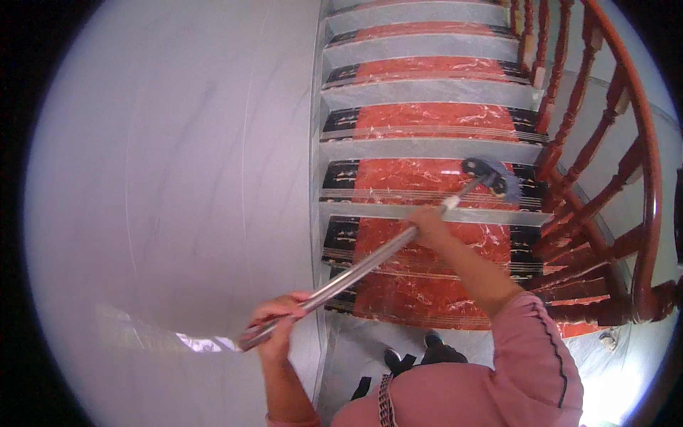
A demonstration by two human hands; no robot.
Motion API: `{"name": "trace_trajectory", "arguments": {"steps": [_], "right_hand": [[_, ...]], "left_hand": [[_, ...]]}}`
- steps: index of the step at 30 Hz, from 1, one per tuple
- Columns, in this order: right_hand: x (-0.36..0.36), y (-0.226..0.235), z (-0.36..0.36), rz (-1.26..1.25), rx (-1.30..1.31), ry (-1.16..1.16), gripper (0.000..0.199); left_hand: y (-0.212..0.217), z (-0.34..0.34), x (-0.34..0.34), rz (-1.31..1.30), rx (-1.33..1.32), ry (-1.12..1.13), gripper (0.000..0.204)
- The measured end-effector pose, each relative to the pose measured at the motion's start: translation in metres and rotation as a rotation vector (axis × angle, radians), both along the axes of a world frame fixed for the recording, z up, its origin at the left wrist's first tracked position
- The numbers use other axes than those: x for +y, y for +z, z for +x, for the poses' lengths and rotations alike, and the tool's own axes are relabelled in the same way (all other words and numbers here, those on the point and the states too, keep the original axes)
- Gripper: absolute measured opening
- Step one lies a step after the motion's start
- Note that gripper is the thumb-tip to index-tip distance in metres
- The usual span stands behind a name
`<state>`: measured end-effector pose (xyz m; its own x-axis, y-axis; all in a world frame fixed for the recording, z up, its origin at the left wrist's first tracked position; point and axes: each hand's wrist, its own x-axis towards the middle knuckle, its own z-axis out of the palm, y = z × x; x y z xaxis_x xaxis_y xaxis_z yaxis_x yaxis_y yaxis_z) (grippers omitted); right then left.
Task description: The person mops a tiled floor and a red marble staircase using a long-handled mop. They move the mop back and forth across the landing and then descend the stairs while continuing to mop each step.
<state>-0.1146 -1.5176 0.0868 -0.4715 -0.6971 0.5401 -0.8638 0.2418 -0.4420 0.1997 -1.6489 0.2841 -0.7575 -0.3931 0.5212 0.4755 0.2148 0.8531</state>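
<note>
Your left hand: fingers closed round the near end of the mop handle, approx. at the staircase's left edge by the white wall. Your right hand: fingers closed round the handle further up, nr the pole's far end. Handle runs diag. to the mop head, resting on a red marble step, towards its right edge. Wooden banister just beyond, right side.

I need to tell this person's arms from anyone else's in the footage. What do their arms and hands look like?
Both hands, left hand and right hand, are bare, with no gloves, and both forearms are uncovered. The right arm wears a pink sleeve pushed up, with a dark seam line.
</note>
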Motion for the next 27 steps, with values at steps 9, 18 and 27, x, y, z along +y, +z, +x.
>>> {"name": "trace_trajectory", "arguments": {"steps": [9,18,27], "right_hand": [[-0.171,0.025,0.065,-0.074,-0.155,0.466,0.018],[-0.202,-0.006,0.079,0.302,-0.010,0.586,0.027],[-0.161,0.053,0.160,0.160,-0.129,0.671,0.023]], "left_hand": [[0.030,0.069,0.018,-0.255,0.007,0.405,0.010],[-0.022,0.087,0.048,-0.219,-0.195,0.537,0.021],[0.068,0.124,0.046,-0.522,0.276,0.355,0.031]]}}
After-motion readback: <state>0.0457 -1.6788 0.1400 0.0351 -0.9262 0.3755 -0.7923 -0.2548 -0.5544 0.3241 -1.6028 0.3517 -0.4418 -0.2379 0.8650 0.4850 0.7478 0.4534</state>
